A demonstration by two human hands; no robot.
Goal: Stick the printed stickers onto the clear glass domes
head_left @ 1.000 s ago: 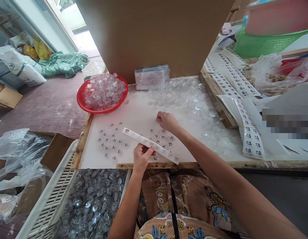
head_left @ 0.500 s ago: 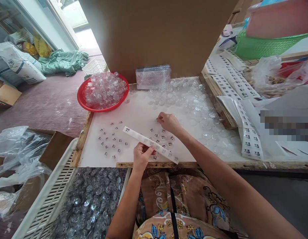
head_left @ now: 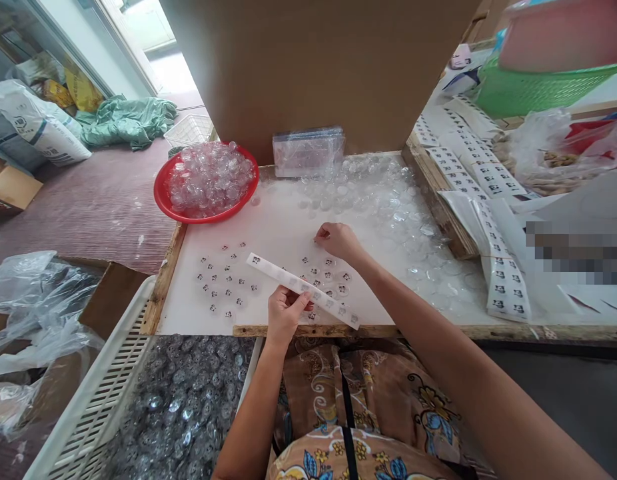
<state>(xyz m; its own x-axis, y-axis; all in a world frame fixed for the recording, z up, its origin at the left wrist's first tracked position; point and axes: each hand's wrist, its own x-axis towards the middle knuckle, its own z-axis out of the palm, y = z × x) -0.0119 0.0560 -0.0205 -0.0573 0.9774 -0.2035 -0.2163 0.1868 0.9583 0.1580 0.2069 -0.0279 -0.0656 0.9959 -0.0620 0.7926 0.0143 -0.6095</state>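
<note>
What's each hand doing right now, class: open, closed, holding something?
Left hand: closed, holding the white strip.
Right hand: pinched closed; whether it holds anything cannot be told.

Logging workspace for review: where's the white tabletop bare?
Widest: between the red basin, the printed pieces and the right hand. Narrower: between those pieces and the left wooden edge. Crowded: the right side, with clear discs, and around the strip in the left hand, with printed pieces.

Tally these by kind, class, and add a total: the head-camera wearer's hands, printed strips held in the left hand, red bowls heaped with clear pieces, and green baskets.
Hands: 2 (left hand, right hand)
Printed strip in the left hand: 1
Red bowl heaped with clear pieces: 1
Green basket: 1
Total: 5
</note>
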